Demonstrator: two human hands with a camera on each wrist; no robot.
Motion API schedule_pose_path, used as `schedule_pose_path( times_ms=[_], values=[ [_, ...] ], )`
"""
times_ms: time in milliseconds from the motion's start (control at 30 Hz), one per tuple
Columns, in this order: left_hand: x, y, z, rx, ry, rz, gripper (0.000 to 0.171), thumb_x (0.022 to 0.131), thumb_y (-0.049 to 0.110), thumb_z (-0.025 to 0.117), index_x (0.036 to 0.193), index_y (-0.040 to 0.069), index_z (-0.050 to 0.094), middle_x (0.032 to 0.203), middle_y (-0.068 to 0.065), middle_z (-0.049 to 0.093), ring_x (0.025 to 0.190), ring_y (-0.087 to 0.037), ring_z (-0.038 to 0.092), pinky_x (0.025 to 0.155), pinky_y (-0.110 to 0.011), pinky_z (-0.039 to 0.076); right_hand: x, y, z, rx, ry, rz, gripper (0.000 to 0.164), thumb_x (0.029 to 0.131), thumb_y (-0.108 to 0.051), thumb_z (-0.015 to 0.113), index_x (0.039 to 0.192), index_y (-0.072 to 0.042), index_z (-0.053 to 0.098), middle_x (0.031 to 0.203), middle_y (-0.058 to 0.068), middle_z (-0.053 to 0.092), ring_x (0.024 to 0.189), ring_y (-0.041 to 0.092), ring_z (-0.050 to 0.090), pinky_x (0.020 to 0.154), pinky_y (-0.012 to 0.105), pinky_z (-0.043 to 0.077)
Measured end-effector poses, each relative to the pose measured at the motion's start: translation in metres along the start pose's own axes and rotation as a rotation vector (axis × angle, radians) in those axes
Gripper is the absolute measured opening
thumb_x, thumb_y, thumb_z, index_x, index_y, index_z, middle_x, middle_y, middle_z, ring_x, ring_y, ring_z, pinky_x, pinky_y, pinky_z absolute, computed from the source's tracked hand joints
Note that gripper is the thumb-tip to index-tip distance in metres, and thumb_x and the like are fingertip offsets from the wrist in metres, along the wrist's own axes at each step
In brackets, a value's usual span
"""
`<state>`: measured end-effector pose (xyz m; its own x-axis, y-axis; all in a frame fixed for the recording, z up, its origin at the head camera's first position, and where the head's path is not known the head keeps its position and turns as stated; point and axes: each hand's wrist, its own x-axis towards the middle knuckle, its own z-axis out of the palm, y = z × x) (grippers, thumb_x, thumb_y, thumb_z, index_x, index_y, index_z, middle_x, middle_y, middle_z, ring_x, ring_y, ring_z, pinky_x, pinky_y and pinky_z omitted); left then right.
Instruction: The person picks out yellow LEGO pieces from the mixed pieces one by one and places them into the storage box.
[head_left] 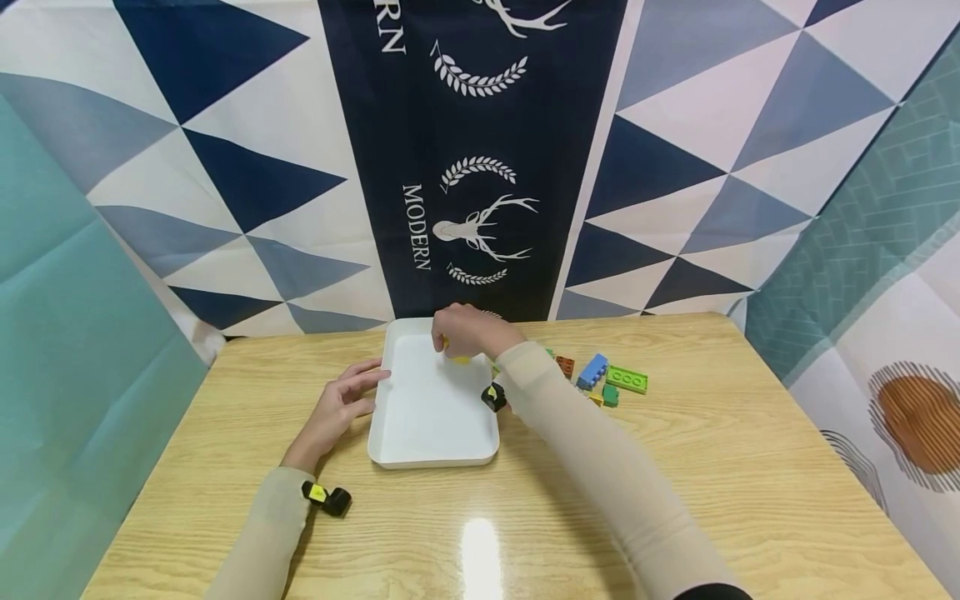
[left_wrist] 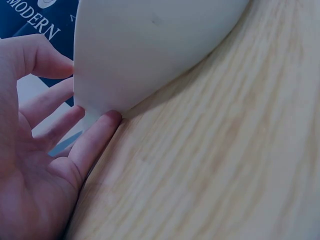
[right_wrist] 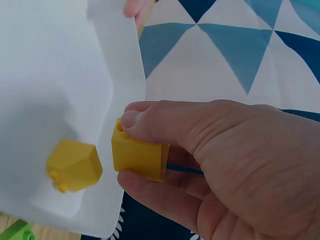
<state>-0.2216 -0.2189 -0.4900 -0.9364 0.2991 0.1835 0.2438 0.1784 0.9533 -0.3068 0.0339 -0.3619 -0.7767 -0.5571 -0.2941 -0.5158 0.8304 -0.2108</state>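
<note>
A white tray (head_left: pixel 431 417) lies on the table with its far end by the patterned backdrop. My left hand (head_left: pixel 348 404) is at its left side; in the left wrist view the fingertips (left_wrist: pixel 111 117) touch the tray's outer wall (left_wrist: pixel 150 50), mostly straight. Over the tray's far end, my right hand (head_left: pixel 468 329) pinches a yellow toy brick (right_wrist: pixel 137 155) between thumb and fingers. A second yellow brick (right_wrist: pixel 75 167) lies inside the tray near that end, partly hidden by the right hand in the head view.
Right of the tray, several loose bricks lie on the wooden table (head_left: pixel 712 450): a blue brick (head_left: pixel 592 372), a light green brick (head_left: pixel 627 379), a dark green brick (head_left: pixel 611 395) and a brown brick (head_left: pixel 565 366). The right forearm covers part of this group. Behind stands the patterned backdrop (head_left: pixel 480 125).
</note>
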Motion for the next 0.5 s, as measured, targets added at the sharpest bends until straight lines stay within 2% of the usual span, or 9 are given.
schedule_pose_path(
  times_ms=[67,167,267,367,433,500],
  values=[
    [0.0,0.0,0.0,0.0,0.002,-0.001,0.046,0.088,-0.008,0.06,0.133,-0.001,0.062,0.156,-0.017,0.04,0.139,-0.039,0.045,0.116,-0.06,0.03,0.0,-0.003,0.0,0.0,-0.001,-0.007,0.024,0.089,-0.01,0.073,0.112,-0.017,0.077,0.115,0.0,0.07,0.097,0.02,0.06,0.088,0.035,0.057],
    [0.0,-0.001,0.0,-0.001,0.002,-0.005,0.046,0.088,-0.009,0.059,0.133,-0.001,0.062,0.156,-0.017,0.04,0.139,-0.038,0.045,0.116,-0.058,0.031,0.001,-0.007,0.0,0.004,-0.005,-0.019,0.025,0.089,-0.01,0.073,0.113,-0.015,0.076,0.114,0.0,0.07,0.098,0.021,0.059,0.088,0.034,0.057],
    [0.001,-0.002,0.0,0.005,0.003,-0.004,0.046,0.088,-0.008,0.059,0.133,0.0,0.062,0.156,-0.017,0.04,0.139,-0.039,0.045,0.115,-0.039,0.039,0.0,-0.01,0.0,0.006,-0.003,-0.029,0.025,0.089,-0.01,0.073,0.113,-0.015,0.076,0.113,0.001,0.07,0.099,0.021,0.059,0.089,0.034,0.057],
    [0.001,-0.001,0.0,0.001,0.007,-0.006,0.046,0.088,-0.008,0.059,0.133,0.0,0.062,0.156,-0.016,0.041,0.139,-0.038,0.045,0.106,-0.018,0.042,0.0,-0.012,0.0,0.004,0.003,-0.039,0.024,0.089,-0.011,0.074,0.112,-0.015,0.077,0.113,0.001,0.07,0.099,0.021,0.059,0.09,0.034,0.057],
    [0.001,-0.001,0.0,-0.003,0.008,-0.005,0.046,0.088,-0.009,0.059,0.133,0.0,0.062,0.156,-0.016,0.041,0.139,-0.039,0.045,0.102,-0.011,0.041,0.0,-0.013,0.0,0.001,0.005,-0.046,0.024,0.088,-0.011,0.074,0.112,-0.015,0.077,0.113,0.001,0.071,0.099,0.021,0.059,0.09,0.034,0.057],
    [0.001,-0.001,0.0,-0.002,0.003,0.003,0.046,0.088,-0.009,0.058,0.134,-0.002,0.061,0.155,-0.018,0.04,0.139,-0.04,0.045,0.102,-0.012,0.042,0.0,-0.014,0.0,0.0,0.007,-0.05,0.024,0.088,-0.011,0.074,0.112,-0.014,0.077,0.112,0.0,0.07,0.099,0.021,0.058,0.09,0.034,0.057]
  ],
)
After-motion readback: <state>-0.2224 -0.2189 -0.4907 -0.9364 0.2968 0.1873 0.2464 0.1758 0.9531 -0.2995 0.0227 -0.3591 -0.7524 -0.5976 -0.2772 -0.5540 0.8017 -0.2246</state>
